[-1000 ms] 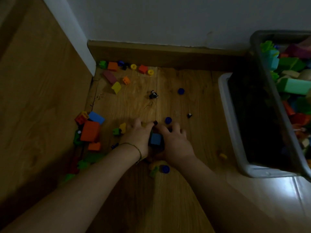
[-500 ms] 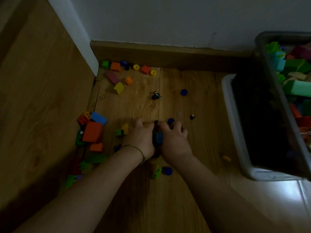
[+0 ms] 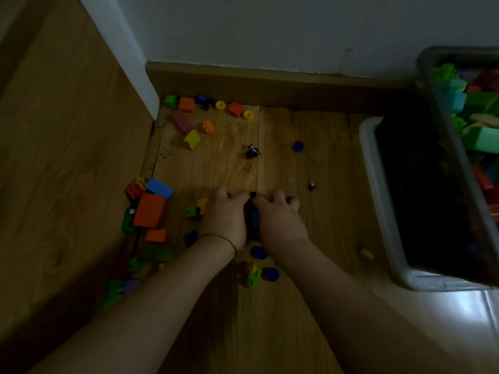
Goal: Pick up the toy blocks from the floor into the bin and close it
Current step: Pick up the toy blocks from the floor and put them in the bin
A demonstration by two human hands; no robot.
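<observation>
Far left of the blue block [image 3: 253, 218], by the wooden side panel [image 3: 67, 157]: a heap with a large orange block [image 3: 149, 210], a flat blue piece [image 3: 159, 188] touching its top edge, a small orange block [image 3: 155, 235] just below, dim green blocks [image 3: 155, 255] lower still. Up and left of the blue block, along the skirting board [image 3: 270, 85]: a row of small pieces, among them a yellow ring [image 3: 220, 105]; a yellow block [image 3: 192, 139] just below that row. Touching the blue block's left side: left hand [image 3: 225, 220], palm down, fingers curled, a thin bracelet [image 3: 229, 240] at the wrist. Blue block itself down on the floor [image 3: 324, 163], squeezed between both hands, mostly hidden. Touching its right side: right hand [image 3: 280, 220], palm down, fingers likewise curled against it. Just below the blue block: a blue disc [image 3: 259, 252] and a green piece [image 3: 252, 275]. Well right of the blue block: the bin [image 3: 442, 125], open, with many blocks [image 3: 483, 139] inside, apart from both hands
</observation>
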